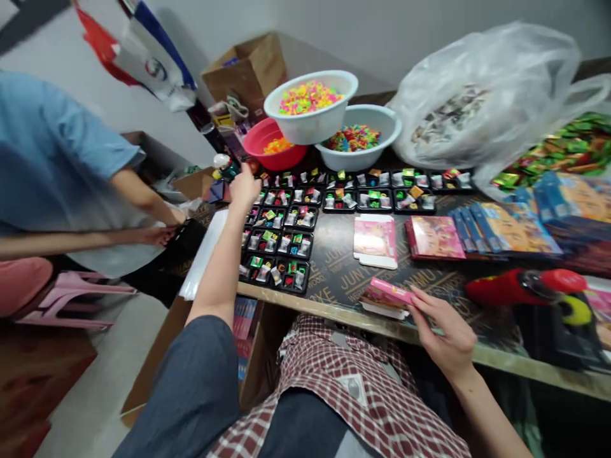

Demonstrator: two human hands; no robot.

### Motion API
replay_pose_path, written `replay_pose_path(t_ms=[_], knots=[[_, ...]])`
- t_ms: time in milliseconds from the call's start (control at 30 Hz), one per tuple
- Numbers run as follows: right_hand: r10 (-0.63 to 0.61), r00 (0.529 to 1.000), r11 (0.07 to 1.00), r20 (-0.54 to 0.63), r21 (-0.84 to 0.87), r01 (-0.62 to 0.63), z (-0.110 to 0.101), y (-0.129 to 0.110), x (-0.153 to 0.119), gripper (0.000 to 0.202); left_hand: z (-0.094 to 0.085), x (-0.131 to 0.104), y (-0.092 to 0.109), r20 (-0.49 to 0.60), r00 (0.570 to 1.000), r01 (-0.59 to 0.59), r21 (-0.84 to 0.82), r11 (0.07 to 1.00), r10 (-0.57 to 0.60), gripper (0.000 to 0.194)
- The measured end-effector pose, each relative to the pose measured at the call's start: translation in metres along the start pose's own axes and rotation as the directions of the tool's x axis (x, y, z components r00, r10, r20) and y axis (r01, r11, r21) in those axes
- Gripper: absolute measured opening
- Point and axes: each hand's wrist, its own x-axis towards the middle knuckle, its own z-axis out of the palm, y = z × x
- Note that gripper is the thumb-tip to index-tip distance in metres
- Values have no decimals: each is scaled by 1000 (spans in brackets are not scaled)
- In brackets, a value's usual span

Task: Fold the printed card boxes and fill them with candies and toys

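Note:
My right hand pinches the end of a pink carton between thumb and fingers, at the table's front edge. My left hand is stretched out to the far left of the rows of black compartment trays, which hold small wrapped pieces. Its fingers are too small and turned away to show whether they grip anything. Beside it stands a small bottle-like item with a white top. A flat pink carton lies on the table, left of a stack of pink cartons.
Behind the trays are a red bowl and two pale bowls, one white resting partly over a bluish one. Blue cartons, a tape dispenser and a plastic bag are at right. A co-worker works at left.

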Motion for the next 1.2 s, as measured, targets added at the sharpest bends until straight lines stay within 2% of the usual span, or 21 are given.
replay_pose_path(t_ms=[33, 67, 100, 133, 167, 200, 233, 267, 300, 333, 400, 467, 567, 633, 700, 767, 867, 933, 1067, 1133, 1200], knots=[[-5, 1000, 1000, -3, -10, 4, 0, 0, 0, 40, 0, -18, 5, 0, 990, -144, -32, 989, 144, 47], [-11, 1000, 1000, -5, -22, 11, 1, 0, -1, 41, 6, -43, 14, 3, 940, -338, -98, 936, 340, 40], [-18, 1000, 999, -8, -36, 18, 3, 0, -1, 43, 15, -72, 27, 9, 846, -523, -178, 833, 533, 38], [-25, 1000, 999, -10, -48, 24, 4, 1, -2, 44, 27, -104, 42, 17, 708, -679, -259, 687, 706, 38], [-31, 1000, 998, -7, -59, 30, 6, 1, -2, 45, 41, -135, 58, 34, 532, -795, -324, 513, 846, 40], [-35, 999, 997, 6, -72, 36, 6, 0, -2, 46, 55, -163, 73, 43, 370, -860, -363, 360, 928, 42], [-36, 999, 995, 25, -89, 38, 6, -1, -3, 45, 67, -187, 86, 48, 256, -892, -374, 255, 966, 45], [-30, 998, 993, 49, -115, 36, 4, -4, -3, 44, 77, -207, 96, 56, 199, -906, -370, 206, 978, 47], [-14, 998, 988, 69, -150, 24, 0, -7, -5, 42, 85, -222, 102, 73, 174, -911, -368, 188, 982, 47], [19, 997, 981, 78, -196, -4, -6, -9, -6, 39, 89, -233, 105, 89, 171, -911, -366, 192, 981, 46], [129, 991, 943, 21, -312, -116, -24, -8, -12, 33, 94, -241, 103, 95, 213, -901, -367, 233, 973, 43], [249, 956, 852, -155, -434, -293, -49, 5, -22, 29, 100, -235, 101, 26, 259, -890, -382, 249, 965, 43], [371, 805, 657, -462, -482, -579, -99, 38, -45, 24, 109, -221, 103, -63, 316, -881, -390, 268, 947, 38], [464, 695, 561, -549, -425, -710, -130, 62, -62, 27, 112, -218, 106, -87, 355, -874, -384, 297, 931, 39], [585, 633, 512, -507, -374, -773, -152, 82, -74, 29, 112, -222, 109, -111, 351, -877, -386, 285, 930, 46], [699, 608, 499, -376, -353, -792, -163, 98, -79, 27, 114, -230, 114, -155, 305, -899, -372, 230, 940, 52], [789, 580, 497, -202, -343, -797, -167, 114, -75, 19, 123, -242, 121, -257, 213, -944, -304, 131, 942, 59], [810, 565, 495, -158, -332, -803, -167, 119, -68, 13, 128, -248, 126, -292, 188, -958, -267, 108, 938, 59], [788, 598, 535, -147, -317, -783, -164, 116, -53, 6, 129, -251, 136, -315, 225, -945, -301, 127, 922, 55], [749, 630, 558, -206, -317, -767, -161, 110, -51, 11, 126, -250, 140, -336, 273, -919, -369, 141, 901, 55], [732, 608, 548, -307, -264, -793, -157, 102, -54, 12, 124, -248, 142, -353, 330, -872, -468, 140, 875, 55]])
